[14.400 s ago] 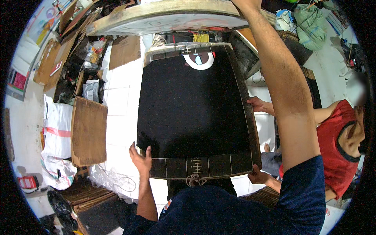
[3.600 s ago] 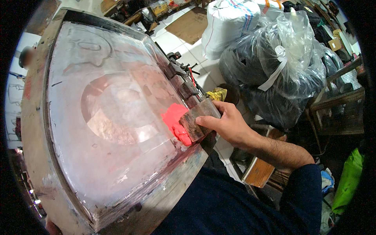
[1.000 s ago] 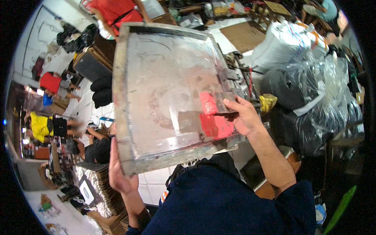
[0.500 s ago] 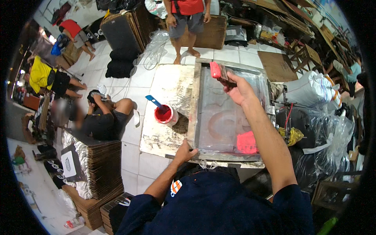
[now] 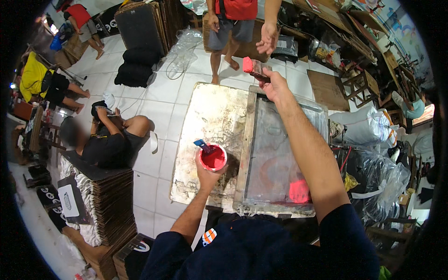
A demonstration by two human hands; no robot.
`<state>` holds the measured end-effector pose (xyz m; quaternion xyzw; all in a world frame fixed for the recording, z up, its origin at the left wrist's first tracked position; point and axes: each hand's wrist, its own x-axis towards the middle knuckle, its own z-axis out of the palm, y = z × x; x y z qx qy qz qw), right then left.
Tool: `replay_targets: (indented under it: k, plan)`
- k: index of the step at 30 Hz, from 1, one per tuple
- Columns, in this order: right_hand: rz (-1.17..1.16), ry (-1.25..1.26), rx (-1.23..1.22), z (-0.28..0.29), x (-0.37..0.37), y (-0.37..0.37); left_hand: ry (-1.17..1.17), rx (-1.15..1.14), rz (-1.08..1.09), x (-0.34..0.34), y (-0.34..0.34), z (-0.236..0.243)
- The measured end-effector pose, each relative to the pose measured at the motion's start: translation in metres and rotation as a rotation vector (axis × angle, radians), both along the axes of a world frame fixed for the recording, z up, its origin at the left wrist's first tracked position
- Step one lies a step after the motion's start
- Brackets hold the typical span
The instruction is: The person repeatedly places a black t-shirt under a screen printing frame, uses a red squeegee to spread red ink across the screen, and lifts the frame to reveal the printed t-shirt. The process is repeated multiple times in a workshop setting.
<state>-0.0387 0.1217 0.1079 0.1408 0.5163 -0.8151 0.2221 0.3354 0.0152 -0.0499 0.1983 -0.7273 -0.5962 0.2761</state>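
Observation:
My right hand [image 5: 276,87] is stretched out over the far end of a screen-printing frame [image 5: 248,154], closed on a squeegee [image 5: 255,69] whose far end is coated in pinkish-red ink. Close to it hangs another person's hand [image 5: 268,39], fingers spread, apart from the squeegee. My left hand [image 5: 208,179] is wrapped round the near side of a white tub [image 5: 225,162] of red ink. A blue-handled spatula [image 5: 201,144] leans in the tub. On the near right of the frame's mesh [image 5: 268,140] lies a patch of red ink [image 5: 298,191].
The tub and frame are over a stained pale tabletop [image 5: 210,107]. On the left a person in black [image 5: 107,147] sits beside a tall stack of boards [image 5: 112,205]. White sacks [image 5: 361,126] and plastic wrap [image 5: 382,175] crowd the right. Black bundles [image 5: 135,70] lie on the tiled floor.
My left hand has gone from the frame's near corner to the tub and gripped it. My right hand has carried the squeegee farther out, and the other person's hand has come forward.

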Motion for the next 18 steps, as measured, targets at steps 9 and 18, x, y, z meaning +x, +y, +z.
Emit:
replay_targets:
  k: [9, 18]
  plan:
    - [-0.082, -0.01, 0.063, -0.003, -0.025, -0.016, 0.131, 0.003, 0.051, -0.136, -0.053, -0.001]
    - [0.039, 0.044, -0.079, 0.003, -0.016, -0.001, 0.051, -0.088, -0.023, -0.19, -0.088, -0.027]
